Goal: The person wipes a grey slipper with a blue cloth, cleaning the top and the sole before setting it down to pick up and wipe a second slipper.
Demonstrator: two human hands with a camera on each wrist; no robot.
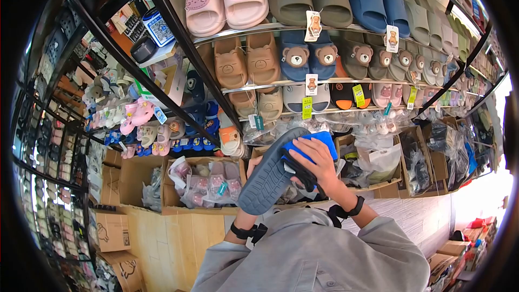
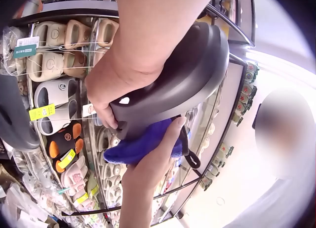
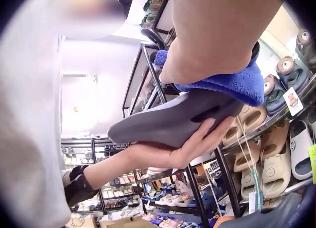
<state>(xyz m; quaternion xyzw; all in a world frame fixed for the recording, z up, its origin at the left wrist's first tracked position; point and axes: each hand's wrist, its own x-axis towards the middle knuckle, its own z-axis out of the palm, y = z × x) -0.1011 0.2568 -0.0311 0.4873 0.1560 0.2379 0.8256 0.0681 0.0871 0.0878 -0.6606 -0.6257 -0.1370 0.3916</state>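
Note:
A dark grey slipper (image 1: 265, 181) is held up before the chest, its ridged sole toward the head camera. My left hand (image 3: 192, 146) grips it from the far side, fingers along its side; in the head view most of this hand (image 1: 252, 165) is hidden behind the sole. With fingers and thumb, my right hand (image 1: 319, 158) holds a fluffy blue cloth (image 1: 328, 141) against the slipper. A black strap (image 1: 304, 172) hangs beneath that hand, and its loop (image 2: 192, 160) shows in the left wrist view. The cloth overlaps the slipper's edge in both wrist views.
Shelves ahead carry rows of slippers, including brown bear slippers (image 1: 263, 60) and pink cat slippers (image 1: 246, 0). Cardboard boxes (image 1: 140, 181) of bagged slippers stand below. Another dark slipper (image 2: 15, 114) is near the left hand. A black rack post (image 1: 186, 48) rises at left.

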